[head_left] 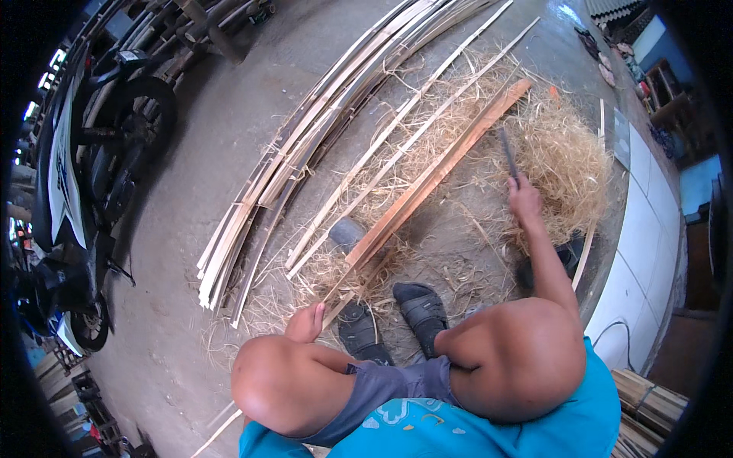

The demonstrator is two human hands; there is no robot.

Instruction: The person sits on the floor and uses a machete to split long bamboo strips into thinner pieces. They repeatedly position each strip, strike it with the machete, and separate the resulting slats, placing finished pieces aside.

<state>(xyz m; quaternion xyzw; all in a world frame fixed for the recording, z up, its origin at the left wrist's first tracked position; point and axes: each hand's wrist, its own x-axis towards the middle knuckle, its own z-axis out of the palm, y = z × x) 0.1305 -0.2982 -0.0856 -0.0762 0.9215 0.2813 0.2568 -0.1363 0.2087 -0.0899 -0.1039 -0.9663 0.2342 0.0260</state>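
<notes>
My right hand [525, 201] is closed round the handle of a knife [508, 151], its dark blade pointing away from me beside the far end of a reddish-brown wooden board [439, 172]. Low on the left, by my knee, my left hand [305, 323] grips the near end of a thin bamboo strip [336, 288]. That strip runs up toward the board's near end; how far it goes along the board is hard to make out. The board slants away to the right, next to a grey cylinder [347, 234] near its lower end.
Curly shavings [557, 160] pile up on the right and spread under the board. A tied bundle of long strips [286, 164] lies left, with two loose strips [397, 156] beside it. A motorcycle [92, 168] stands far left. White tiles [637, 252] edge the right side.
</notes>
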